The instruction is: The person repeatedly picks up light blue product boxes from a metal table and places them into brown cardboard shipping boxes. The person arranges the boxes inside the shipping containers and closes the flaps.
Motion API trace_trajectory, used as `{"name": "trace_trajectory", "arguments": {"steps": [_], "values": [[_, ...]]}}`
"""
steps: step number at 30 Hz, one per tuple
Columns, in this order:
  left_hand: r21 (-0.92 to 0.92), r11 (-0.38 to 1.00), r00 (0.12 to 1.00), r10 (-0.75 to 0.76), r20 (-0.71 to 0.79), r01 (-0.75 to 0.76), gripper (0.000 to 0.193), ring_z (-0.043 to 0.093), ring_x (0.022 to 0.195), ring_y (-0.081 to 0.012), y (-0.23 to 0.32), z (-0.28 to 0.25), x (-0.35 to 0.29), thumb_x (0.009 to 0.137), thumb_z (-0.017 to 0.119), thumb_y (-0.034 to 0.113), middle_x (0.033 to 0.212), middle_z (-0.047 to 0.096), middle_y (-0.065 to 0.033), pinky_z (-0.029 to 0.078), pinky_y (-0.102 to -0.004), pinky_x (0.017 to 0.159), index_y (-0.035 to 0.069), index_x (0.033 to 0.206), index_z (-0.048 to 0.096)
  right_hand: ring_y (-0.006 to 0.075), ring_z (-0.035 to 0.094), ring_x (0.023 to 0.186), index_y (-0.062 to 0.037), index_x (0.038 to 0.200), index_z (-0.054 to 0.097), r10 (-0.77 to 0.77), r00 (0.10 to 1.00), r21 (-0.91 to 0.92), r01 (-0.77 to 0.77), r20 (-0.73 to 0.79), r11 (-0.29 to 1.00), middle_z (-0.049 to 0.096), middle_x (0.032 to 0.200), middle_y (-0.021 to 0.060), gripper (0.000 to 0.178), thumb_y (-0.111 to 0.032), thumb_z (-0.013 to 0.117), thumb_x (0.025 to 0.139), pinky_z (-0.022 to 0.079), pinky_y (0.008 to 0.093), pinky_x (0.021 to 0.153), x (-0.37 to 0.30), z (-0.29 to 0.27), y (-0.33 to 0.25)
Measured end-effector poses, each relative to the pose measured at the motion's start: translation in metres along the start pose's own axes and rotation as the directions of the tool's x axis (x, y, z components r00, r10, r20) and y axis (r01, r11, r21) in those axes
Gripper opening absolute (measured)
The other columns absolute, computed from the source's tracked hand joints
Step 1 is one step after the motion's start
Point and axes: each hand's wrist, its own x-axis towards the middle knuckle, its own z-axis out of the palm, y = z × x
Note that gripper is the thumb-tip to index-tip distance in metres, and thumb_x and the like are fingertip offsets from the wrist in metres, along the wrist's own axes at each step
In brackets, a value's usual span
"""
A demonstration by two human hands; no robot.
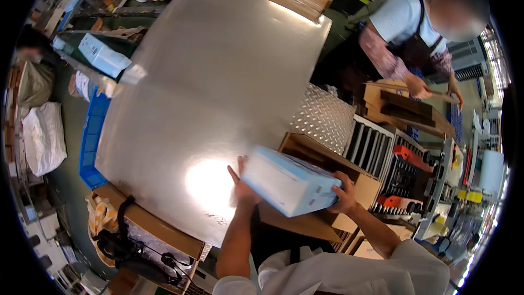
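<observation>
I saw an oblong box (289, 181), pale blue and white, its visible faces closed, small dark print on one end. It was held tilted between the person's hands (344, 194), right end nearer the body, partly over an open cardboard carton (367, 192) beside the counter (218, 71).

The blue-white box (284, 179) partly hides the left grip (244, 190).

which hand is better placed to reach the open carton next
Probably the right hand: it holds the light-blue box at the end nearer the open carton; the left hand shows against the metal table.
</observation>
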Motion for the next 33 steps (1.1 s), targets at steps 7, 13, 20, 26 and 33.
{"name": "trace_trajectory", "arguments": {"steps": [7, 13, 20, 26, 33], "values": [[0.279, 0.951, 0.955, -0.047, -0.292, 0.132, 0.090, 0.003, 0.142, -0.0435, -0.003, 0.036, -0.006, 0.074, 0.066, 0.040, 0.150, 0.014, -0.0298, -0.001, -0.0705, 0.107, 0.002, 0.144, 0.026, 0.0429, 0.037, 0.121, -0.0380, 0.139, 0.040, 0.652, 0.716, -0.547, -0.450, 0.251, 0.705, 0.040, 0.129, 0.0208, 0.095, -0.017, 0.076, 0.053, 0.029, 0.0529, 0.104, -0.087, 0.070, 0.076], [0.251, 0.959, 0.948, -0.044, -0.317, 0.128, 0.090, 0.006, 0.142, -0.0447, -0.005, 0.034, -0.008, 0.071, 0.069, 0.038, 0.148, 0.018, -0.0305, -0.001, -0.0699, 0.107, 0.005, 0.143, 0.027, 0.0439, 0.025, 0.134, -0.0389, 0.147, 0.023, 0.717, 0.439, -0.475, -0.543, 0.542, 0.692, 0.027, 0.144, 0.0243, 0.100, -0.011, 0.070, 0.063, 0.025, 0.0546, 0.108, -0.032, 0.122, 0.123], [0.088, 0.990, 0.957, -0.081, -0.279, 0.109, 0.074, 0.009, 0.141, -0.0463, 0.008, 0.023, 0.005, 0.077, 0.062, 0.035, 0.147, 0.021, -0.0315, 0.004, -0.0715, 0.106, 0.001, 0.138, 0.037, 0.0399, 0.030, 0.133, -0.0218, 0.141, 0.040, 0.525, 0.686, -0.447, -0.314, 0.503, 0.838, 0.033, 0.144, 0.0218, 0.080, -0.014, 0.064, 0.065, 0.025, 0.0553, 0.108, -0.034, 0.140, 0.122], [0.292, 0.948, 0.981, -0.079, -0.175, 0.129, 0.080, 0.003, 0.143, -0.0437, 0.007, 0.015, 0.000, 0.082, 0.054, 0.044, 0.152, 0.012, -0.0292, 0.003, -0.0715, 0.106, 0.004, 0.146, 0.028, 0.0383, 0.029, 0.135, -0.0139, 0.136, 0.047, 0.569, 0.499, -0.424, -0.382, 0.653, 0.821, 0.036, 0.145, 0.0168, 0.072, -0.018, 0.065, 0.066, 0.033, 0.0498, 0.107, 0.025, 0.181, 0.056], [-0.065, 0.997, 0.902, -0.066, -0.426, 0.042, 0.058, 0.017, 0.141, -0.0335, -0.004, 0.026, -0.013, 0.086, 0.055, 0.039, 0.146, 0.030, -0.0189, 0.012, -0.0613, 0.110, 0.009, 0.134, 0.044, 0.0297, 0.066, 0.087, -0.0097, 0.099, 0.069, 0.200, 0.696, 0.053, -0.324, 0.689, 0.945, 0.069, 0.090, 0.0133, 0.025, -0.010, 0.062, 0.075, 0.052, 0.0379, 0.074, 0.152, 0.130, 0.006]]}}
